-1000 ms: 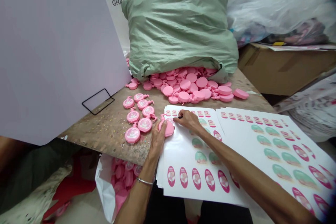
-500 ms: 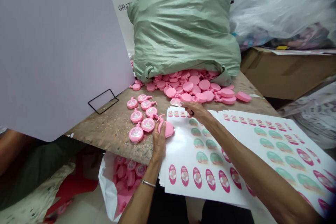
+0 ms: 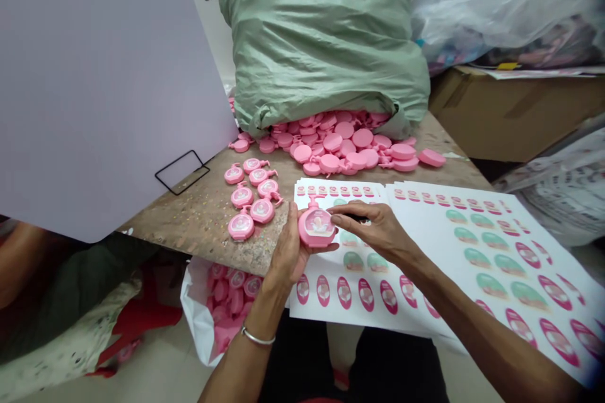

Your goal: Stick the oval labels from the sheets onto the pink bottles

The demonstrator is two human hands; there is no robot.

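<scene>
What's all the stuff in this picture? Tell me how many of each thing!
loose bottles: many, pink, heaped on the table
labelled bottles: seven, pink, on the table
wooden table: one, brown, under the bottles
sack: one, green, behind the heap
sticker sheets: two piles, white, right of the bottles
bag: one, white, below the table, with pink bottles inside
board: one, lilac, left
box: one, brown, right
held bottle: one, pink, in the left hand
left hand: one, holding the bottle
right hand: one, beside the bottle
</scene>
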